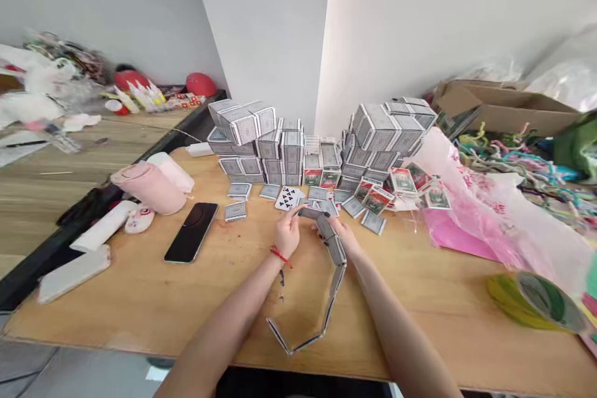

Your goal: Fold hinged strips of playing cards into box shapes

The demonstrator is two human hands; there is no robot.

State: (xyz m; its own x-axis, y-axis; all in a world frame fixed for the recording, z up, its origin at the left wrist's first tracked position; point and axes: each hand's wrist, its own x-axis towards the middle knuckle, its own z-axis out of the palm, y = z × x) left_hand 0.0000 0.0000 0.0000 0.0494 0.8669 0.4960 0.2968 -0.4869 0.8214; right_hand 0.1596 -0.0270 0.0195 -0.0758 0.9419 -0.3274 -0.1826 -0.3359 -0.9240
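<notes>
Both my hands meet over the middle of the wooden table. My left hand pinches the top end of a long chain of small grey patterned card packs. My right hand grips the same chain just to the right. The chain hangs down from the hands, bends and trails back toward me on the table. A face-up black-suited playing card lies just beyond my left hand. Loose small packs are scattered around it.
Stacks of grey card packs and a second pile stand at the wall. A black phone, pink roll and white items lie left. Pink plastic bag, cardboard box and coloured cords lie right.
</notes>
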